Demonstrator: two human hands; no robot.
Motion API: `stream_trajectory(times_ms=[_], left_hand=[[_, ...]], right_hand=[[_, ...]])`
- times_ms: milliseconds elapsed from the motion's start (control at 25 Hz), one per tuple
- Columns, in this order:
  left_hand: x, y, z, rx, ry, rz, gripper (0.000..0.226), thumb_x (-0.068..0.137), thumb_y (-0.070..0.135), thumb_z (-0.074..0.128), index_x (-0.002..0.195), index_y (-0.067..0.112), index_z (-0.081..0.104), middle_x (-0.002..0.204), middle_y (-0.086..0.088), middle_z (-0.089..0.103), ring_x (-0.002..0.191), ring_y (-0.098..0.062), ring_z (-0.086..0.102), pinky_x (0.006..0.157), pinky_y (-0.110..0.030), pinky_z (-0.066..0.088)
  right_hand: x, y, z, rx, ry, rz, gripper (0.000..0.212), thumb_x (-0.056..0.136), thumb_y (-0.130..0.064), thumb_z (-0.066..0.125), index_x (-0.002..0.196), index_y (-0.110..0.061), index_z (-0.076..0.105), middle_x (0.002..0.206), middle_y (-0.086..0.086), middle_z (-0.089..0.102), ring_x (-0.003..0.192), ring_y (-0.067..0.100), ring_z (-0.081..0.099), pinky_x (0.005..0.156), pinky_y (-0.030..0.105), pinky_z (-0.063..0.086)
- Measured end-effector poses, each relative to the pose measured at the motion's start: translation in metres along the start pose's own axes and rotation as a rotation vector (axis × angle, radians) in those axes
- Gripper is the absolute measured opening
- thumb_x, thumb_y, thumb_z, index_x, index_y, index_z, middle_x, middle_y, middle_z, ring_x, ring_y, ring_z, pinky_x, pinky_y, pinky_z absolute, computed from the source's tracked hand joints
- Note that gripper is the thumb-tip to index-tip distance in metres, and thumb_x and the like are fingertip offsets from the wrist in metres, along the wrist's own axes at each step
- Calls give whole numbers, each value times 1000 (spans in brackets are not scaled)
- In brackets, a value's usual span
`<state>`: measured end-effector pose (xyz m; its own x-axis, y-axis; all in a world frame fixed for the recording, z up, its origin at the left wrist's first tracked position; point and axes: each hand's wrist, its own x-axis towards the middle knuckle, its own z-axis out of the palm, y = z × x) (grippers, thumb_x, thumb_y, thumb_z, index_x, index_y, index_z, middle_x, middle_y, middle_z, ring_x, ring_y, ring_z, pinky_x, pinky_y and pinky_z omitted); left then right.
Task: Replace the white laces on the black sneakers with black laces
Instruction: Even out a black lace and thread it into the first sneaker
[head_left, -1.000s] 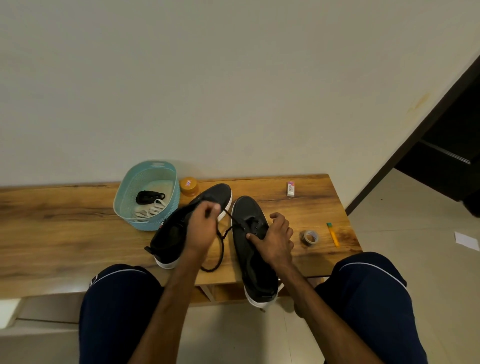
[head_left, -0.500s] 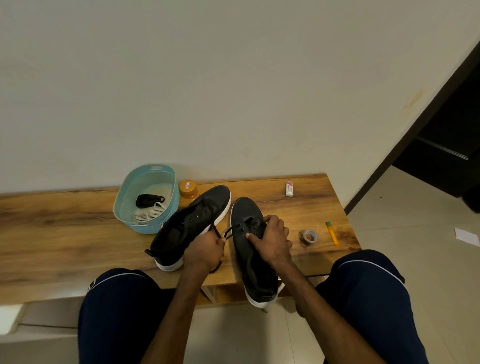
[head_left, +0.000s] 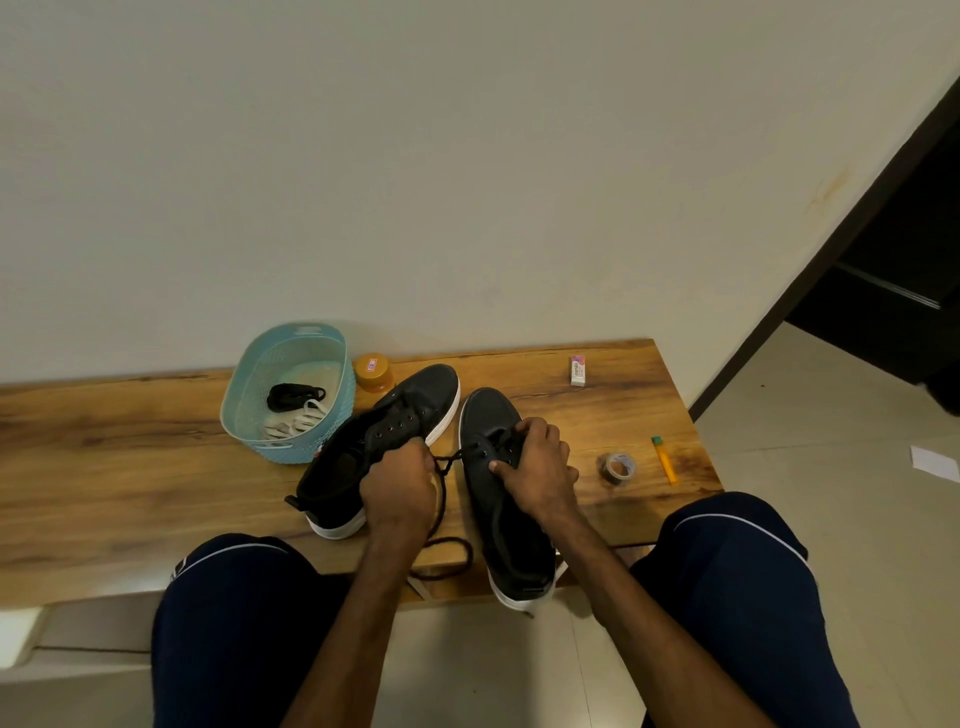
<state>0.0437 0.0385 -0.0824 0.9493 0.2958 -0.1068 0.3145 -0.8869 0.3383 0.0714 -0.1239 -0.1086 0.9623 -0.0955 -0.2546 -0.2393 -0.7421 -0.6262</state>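
Near the lower middle of the frame, the right hand (head_left: 535, 462) covers the eyelet rows of one black sneaker (head_left: 506, 545), its fingers curled over the upper and gripping it, thumb laid along the near side; whether they also pinch a lace end underneath cannot be told. The left hand (head_left: 397, 486) has its fingers closed round the black lace (head_left: 442, 496), fingertips hidden behind the knuckles. From that fist the lace runs taut rightwards to the eyelets, and its slack drops in a loop over the front edge of the tabletop (head_left: 130, 467). The held sneaker lies lengthwise, toe toward the wall and heel jutting past the front edge; it is matte black with a white sole. Left of it, the second sneaker (head_left: 410, 410) lies diagonally, toe up and right, its eyelets bare and its heel partly behind the left hand. Upper left, a blue basket (head_left: 249, 395) holds white laces (head_left: 296, 421) and a coiled black bundle (head_left: 291, 396).
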Motion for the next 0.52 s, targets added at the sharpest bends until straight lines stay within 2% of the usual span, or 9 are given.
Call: stream_trajectory(times_ms=[80, 160, 320, 440, 520], left_hand=[[4, 4, 4, -111, 72, 28, 12, 99, 22, 53, 107, 26, 60, 100, 3, 67, 91, -20, 65, 70, -33, 48], [11, 13, 11, -84, 65, 99, 19, 100, 25, 51, 117, 26, 61, 112, 0, 62, 95, -20, 64, 72, -34, 48], [23, 20, 28, -34, -112, 105, 19, 96, 38, 58, 109, 24, 62, 113, 1, 56, 98, -15, 57, 77, -31, 45], [31, 17, 27, -38, -126, 118, 18, 96, 37, 58, 106, 23, 64, 111, 1, 55, 98, -15, 56, 80, -34, 48], [36, 19, 15, -107, -104, 132, 25, 98, 39, 53, 101, 19, 68, 103, 0, 57, 92, -16, 57, 79, -38, 51]], right_hand=[[-1, 0, -1, 2, 4, 1, 62, 83, -34, 78, 131, -24, 40, 137, 1, 41, 127, 24, 41, 101, 50, 39], [-2, 0, -1, 1, 7, 2, 61, 84, -33, 76, 131, -23, 40, 137, 2, 42, 127, 24, 41, 100, 50, 39], [-5, -2, 1, -24, 26, 3, 59, 86, -34, 75, 132, -24, 40, 136, 1, 43, 127, 23, 42, 101, 49, 40], [-3, -3, 1, -29, 26, 0, 59, 86, -32, 75, 133, -24, 40, 137, 1, 42, 127, 23, 41, 102, 49, 39], [-4, -4, 1, -43, 18, -28, 59, 86, -30, 75, 133, -24, 39, 137, 1, 42, 127, 22, 40, 103, 49, 38]])
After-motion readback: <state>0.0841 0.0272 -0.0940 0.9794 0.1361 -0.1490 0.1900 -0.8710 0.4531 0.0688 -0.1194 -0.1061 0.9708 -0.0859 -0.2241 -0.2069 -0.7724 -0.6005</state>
